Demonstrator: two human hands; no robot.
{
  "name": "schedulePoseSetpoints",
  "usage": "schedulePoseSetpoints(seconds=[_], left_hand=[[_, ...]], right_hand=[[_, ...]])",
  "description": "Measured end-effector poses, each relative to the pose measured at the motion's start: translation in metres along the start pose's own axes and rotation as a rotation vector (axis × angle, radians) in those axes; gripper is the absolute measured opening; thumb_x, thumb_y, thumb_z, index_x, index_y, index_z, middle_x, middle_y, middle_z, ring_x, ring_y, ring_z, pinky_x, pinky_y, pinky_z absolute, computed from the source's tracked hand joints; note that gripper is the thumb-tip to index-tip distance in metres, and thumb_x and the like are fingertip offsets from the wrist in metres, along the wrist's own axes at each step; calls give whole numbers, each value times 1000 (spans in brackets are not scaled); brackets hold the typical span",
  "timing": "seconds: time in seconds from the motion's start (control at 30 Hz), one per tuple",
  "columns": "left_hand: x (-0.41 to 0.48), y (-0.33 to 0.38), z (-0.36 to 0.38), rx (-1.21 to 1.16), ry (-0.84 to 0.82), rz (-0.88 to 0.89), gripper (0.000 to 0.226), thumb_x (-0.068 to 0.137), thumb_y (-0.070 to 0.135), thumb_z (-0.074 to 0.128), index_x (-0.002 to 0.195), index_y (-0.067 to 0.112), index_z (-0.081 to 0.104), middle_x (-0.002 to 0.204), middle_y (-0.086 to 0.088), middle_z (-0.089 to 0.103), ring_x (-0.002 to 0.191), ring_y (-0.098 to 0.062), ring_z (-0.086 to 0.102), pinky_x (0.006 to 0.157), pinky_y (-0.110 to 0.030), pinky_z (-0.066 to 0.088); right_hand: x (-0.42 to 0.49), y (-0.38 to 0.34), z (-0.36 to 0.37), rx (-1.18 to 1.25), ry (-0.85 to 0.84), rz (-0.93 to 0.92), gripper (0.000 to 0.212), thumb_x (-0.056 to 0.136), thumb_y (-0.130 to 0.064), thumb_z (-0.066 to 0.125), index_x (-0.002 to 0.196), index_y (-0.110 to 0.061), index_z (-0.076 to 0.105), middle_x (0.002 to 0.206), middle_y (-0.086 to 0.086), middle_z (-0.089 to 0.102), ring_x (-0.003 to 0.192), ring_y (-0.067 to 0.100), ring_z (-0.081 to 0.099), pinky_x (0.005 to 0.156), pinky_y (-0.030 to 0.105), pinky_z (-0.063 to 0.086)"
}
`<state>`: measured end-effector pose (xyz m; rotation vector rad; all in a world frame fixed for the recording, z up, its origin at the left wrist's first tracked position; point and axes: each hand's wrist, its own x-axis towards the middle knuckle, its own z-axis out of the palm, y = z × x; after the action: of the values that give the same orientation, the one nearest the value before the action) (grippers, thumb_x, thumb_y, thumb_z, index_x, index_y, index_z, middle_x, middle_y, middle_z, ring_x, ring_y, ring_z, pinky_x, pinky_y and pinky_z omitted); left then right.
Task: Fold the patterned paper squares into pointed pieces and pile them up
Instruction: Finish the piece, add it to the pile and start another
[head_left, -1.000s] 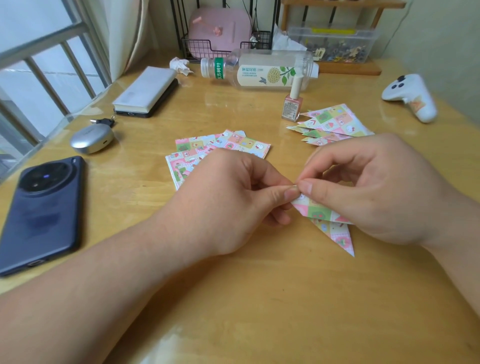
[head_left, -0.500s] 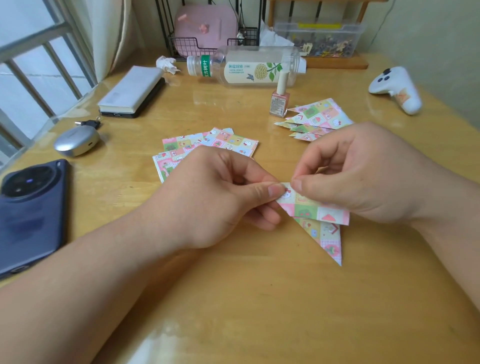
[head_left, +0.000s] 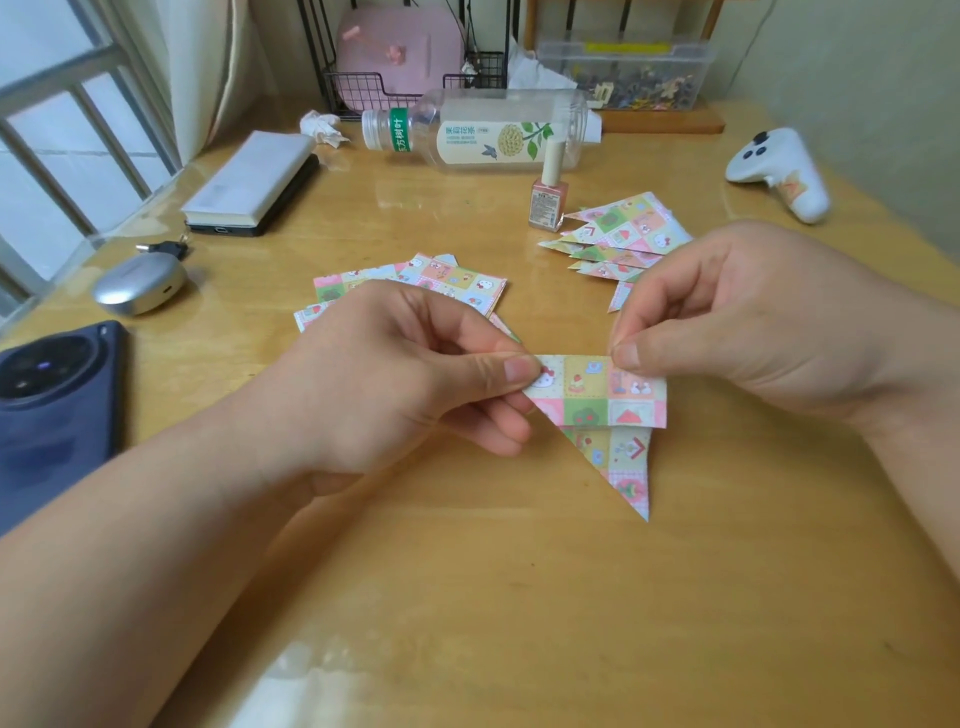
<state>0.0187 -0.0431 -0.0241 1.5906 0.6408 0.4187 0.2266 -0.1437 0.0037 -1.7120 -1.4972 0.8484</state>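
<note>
Left hand (head_left: 395, 374) and right hand (head_left: 748, 317) each pinch a top corner of the folded paper piece (head_left: 602, 410). Its point hangs down. Finished pile (head_left: 623, 234) lies beyond it, unfolded squares (head_left: 441, 275) behind the left hand.

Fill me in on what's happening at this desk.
A person is folding patterned paper. The left hand and right hand each pinch the top edge of a half-folded piece, its point aimed down toward the wooden desk. Flat unfolded squares lie behind the left hand. A pile of finished pointed pieces sits behind the right hand, beside a nail polish bottle.
</note>
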Motion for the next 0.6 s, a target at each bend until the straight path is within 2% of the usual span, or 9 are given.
schedulePoseSetpoints(seconds=[0.07, 0.13, 0.27, 0.37, 0.43, 0.47, 0.53, 0.6], left_hand=[[1, 0, -2, -11, 8, 0, 21, 70, 16, 74, 76, -4, 75, 69, -22, 72, 57, -26, 70, 59, -30, 59], [1, 1, -6, -13, 18, -3, 19, 68, 17, 74, 74, -1, 77, 72, -25, 72, 59, -28, 70, 60, -31, 60], [5, 2, -16, -71, 82, -20, 15, 68, 14, 74, 71, 0, 76, 69, -24, 70, 56, -28, 68, 57, -29, 59], [6, 1, -14, -84, 73, -32, 14, 69, 13, 73, 71, -1, 76, 69, -25, 69, 55, -28, 67, 56, -30, 59], [6, -1, -9, -82, 59, -27, 15, 71, 12, 73, 74, -2, 75, 70, -26, 69, 56, -29, 67, 58, -32, 59], [6, -2, -6, -79, 54, -21, 14, 72, 13, 73, 75, -1, 75, 70, -26, 69, 57, -29, 67, 58, -32, 59], [6, -4, -3, -64, 53, -1, 14, 74, 13, 74, 76, 0, 74, 73, -28, 69, 59, -30, 67, 62, -35, 59], [6, -7, 0, -74, 57, 17, 14, 77, 12, 81, 79, 0, 73, 75, -28, 69, 61, -32, 66, 63, -36, 57]], right_hand=[[0, 1, -5, 9, 29, 6, 6, 68, -8, 80, 67, -13, 77, 72, 8, 75, 64, 8, 67, 65, 16, 51], [-1, 5, -13, -31, 60, 23, 7, 68, -10, 73, 68, -15, 77, 71, 6, 76, 66, 9, 70, 68, 16, 54], [1, 18, -35, -142, 189, 90, 8, 71, -12, 74, 70, -18, 78, 73, 6, 77, 75, 17, 74, 88, 37, 56], [5, 18, -32, 124, 244, 83, 7, 74, -3, 77, 68, -7, 76, 79, 16, 76, 76, 24, 71, 82, 47, 60], [6, 13, -16, 332, 145, 37, 8, 77, -12, 70, 76, -5, 76, 87, 19, 75, 82, 24, 69, 75, 41, 60], [5, 11, -6, 354, 76, 22, 13, 78, -16, 69, 80, -5, 75, 88, 17, 75, 83, 23, 69, 75, 37, 60], [5, 10, 15, 225, 22, -15, 10, 80, -16, 77, 82, -7, 76, 81, 11, 75, 73, 15, 66, 69, 27, 54], [7, 11, 27, 112, 81, -46, 10, 80, -17, 82, 77, -9, 76, 73, 13, 72, 65, 11, 60, 64, 27, 47]])
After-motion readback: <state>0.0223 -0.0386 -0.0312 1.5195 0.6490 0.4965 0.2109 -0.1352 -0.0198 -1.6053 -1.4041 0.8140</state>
